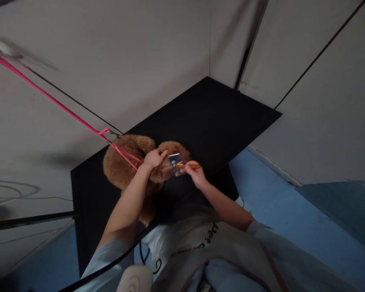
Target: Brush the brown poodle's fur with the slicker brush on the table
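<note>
A small brown curly-coated dog [121, 164] stands on a black table [213, 117], tied by a pink leash [48, 97] that runs up to the upper left. My left hand [153, 158] rests on the dog's fur near its head and grips it. My right hand [194, 172] holds a brush with an orange handle and a square metal head [176, 163], and the head lies against the fur beside my left hand.
Pale wall panels surround the table on the far sides. A blue floor [267, 198] lies to the right and lower left. A black cable [115, 259] runs across my lap, and I wear a light apron [200, 243].
</note>
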A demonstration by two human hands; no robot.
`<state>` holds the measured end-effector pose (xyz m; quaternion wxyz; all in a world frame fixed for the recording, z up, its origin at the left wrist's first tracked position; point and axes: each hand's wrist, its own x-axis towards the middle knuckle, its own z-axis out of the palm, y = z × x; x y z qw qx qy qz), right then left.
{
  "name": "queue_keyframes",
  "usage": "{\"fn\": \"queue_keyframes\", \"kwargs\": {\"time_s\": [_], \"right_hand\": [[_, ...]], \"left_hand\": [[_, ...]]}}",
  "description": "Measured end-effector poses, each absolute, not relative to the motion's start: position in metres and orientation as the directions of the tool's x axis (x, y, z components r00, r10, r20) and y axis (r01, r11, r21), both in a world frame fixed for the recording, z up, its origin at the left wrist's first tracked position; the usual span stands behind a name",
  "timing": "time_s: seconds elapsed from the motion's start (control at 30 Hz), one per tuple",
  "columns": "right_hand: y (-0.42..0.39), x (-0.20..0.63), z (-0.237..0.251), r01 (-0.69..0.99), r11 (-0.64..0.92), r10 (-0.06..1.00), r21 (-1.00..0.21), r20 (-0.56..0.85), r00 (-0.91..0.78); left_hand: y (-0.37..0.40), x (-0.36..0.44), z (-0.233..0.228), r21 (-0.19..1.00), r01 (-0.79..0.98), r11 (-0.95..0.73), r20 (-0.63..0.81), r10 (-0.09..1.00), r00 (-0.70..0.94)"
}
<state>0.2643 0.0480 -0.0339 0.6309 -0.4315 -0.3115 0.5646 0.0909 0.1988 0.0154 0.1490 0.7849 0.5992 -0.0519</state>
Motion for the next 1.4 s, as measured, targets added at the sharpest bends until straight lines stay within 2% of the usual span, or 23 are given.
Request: {"fn": "queue_keyframes", "kwargs": {"time_s": [0.1, 0.17, 0.2, 0.3, 0.37, 0.43, 0.5, 0.53, 0.57, 0.6, 0.63, 0.67, 0.7, 0.77, 0.83, 0.9, 1.0, 1.07, 1.2, 1.27, 1.4], "right_hand": [[0.060, 0.293, -0.043, -0.427, 0.109, 0.821, -0.898, -0.161, 0.548], [0.058, 0.303, -0.043, -0.372, 0.169, 0.753, -0.913, -0.124, 0.647], [0.056, 0.301, -0.042, -0.375, 0.161, 0.784, -0.913, -0.112, 0.610], [0.052, 0.284, -0.039, -0.473, -0.002, 0.939, -0.881, -0.164, 0.301], [0.057, 0.281, -0.041, -0.523, -0.080, 0.950, -0.848, -0.224, 0.218], [0.062, 0.289, -0.043, -0.541, -0.027, 0.892, -0.841, -0.264, 0.366], [0.063, 0.298, -0.045, -0.511, 0.088, 0.795, -0.855, -0.248, 0.553], [0.061, 0.299, -0.045, -0.497, 0.128, 0.777, -0.858, -0.225, 0.588], [0.058, 0.298, -0.045, -0.502, 0.135, 0.807, -0.854, -0.200, 0.556], [0.054, 0.295, -0.045, -0.527, 0.100, 0.872, -0.844, -0.181, 0.454], [0.051, 0.292, -0.045, -0.560, 0.030, 0.931, -0.828, -0.180, 0.316], [0.049, 0.290, -0.045, -0.590, -0.039, 0.954, -0.807, -0.206, 0.219], [0.049, 0.290, -0.046, -0.618, -0.080, 0.947, -0.783, -0.254, 0.199], [0.052, 0.297, -0.047, -0.655, -0.041, 0.860, -0.755, -0.361, 0.362], [0.055, 0.304, -0.046, -0.641, 0.074, 0.737, -0.764, -0.392, 0.551], [0.055, 0.302, -0.042, -0.652, 0.086, 0.756, -0.754, -0.377, 0.536], [0.053, 0.287, -0.040, -0.723, -0.106, 0.865, -0.682, -0.422, 0.272], [0.052, 0.287, -0.043, -0.733, -0.185, 0.858, -0.654, -0.471, 0.204], [0.047, 0.314, -0.047, -0.635, 0.029, 0.716, -0.772, -0.428, 0.552], [0.040, 0.314, -0.041, -0.584, 0.095, 0.703, -0.806, -0.361, 0.613], [0.029, 0.282, -0.032, -0.666, -0.103, 0.895, -0.739, -0.361, 0.263]], "left_hand": [[0.201, 0.091, 0.015, 0.073, 0.965, -0.251, -0.248, 0.933, 0.262], [0.202, 0.093, 0.015, 0.023, 0.969, -0.246, -0.258, 0.935, 0.243], [0.202, 0.094, 0.015, 0.009, 0.969, -0.246, -0.263, 0.935, 0.239], [0.200, 0.095, 0.018, -0.002, 0.968, -0.252, -0.260, 0.934, 0.243], [0.194, 0.094, 0.022, 0.027, 0.972, -0.233, -0.225, 0.946, 0.233], [0.182, 0.093, 0.027, 0.103, 0.971, -0.217, -0.108, 0.968, 0.228], [0.163, 0.093, 0.030, 0.262, 0.932, -0.250, 0.133, 0.966, 0.221], [0.150, 0.095, 0.030, 0.366, 0.885, -0.289, 0.285, 0.940, 0.189], [0.135, 0.097, 0.027, 0.478, 0.812, -0.334, 0.425, 0.897, 0.119], [0.118, 0.099, 0.023, 0.588, 0.721, -0.367, 0.519, 0.855, 0.012], [0.101, 0.102, 0.015, 0.694, 0.617, -0.371, 0.544, 0.831, -0.113], [0.085, 0.105, 0.006, 0.797, 0.500, -0.339, 0.494, 0.842, -0.216], [0.070, 0.108, -0.005, 0.894, 0.367, -0.257, 0.371, 0.883, -0.286], [0.052, 0.116, -0.027, 0.999, 0.040, 0.027, -0.013, 0.947, -0.320], [0.051, 0.124, -0.044, 0.908, -0.302, 0.291, -0.367, 0.900, -0.236], [0.063, 0.134, -0.053, 0.757, -0.522, 0.394, -0.529, 0.838, -0.135], [0.088, 0.148, -0.053, 0.655, -0.627, 0.421, -0.548, 0.836, -0.011], [0.097, 0.155, -0.051, 0.597, -0.674, 0.435, -0.547, 0.835, 0.055], [0.098, 0.158, -0.053, 0.511, -0.732, 0.450, -0.582, 0.808, 0.091], [0.097, 0.156, -0.055, 0.499, -0.723, 0.478, -0.581, 0.804, 0.130], [0.099, 0.152, -0.058, 0.501, -0.637, 0.586, -0.614, 0.759, 0.216]]}}
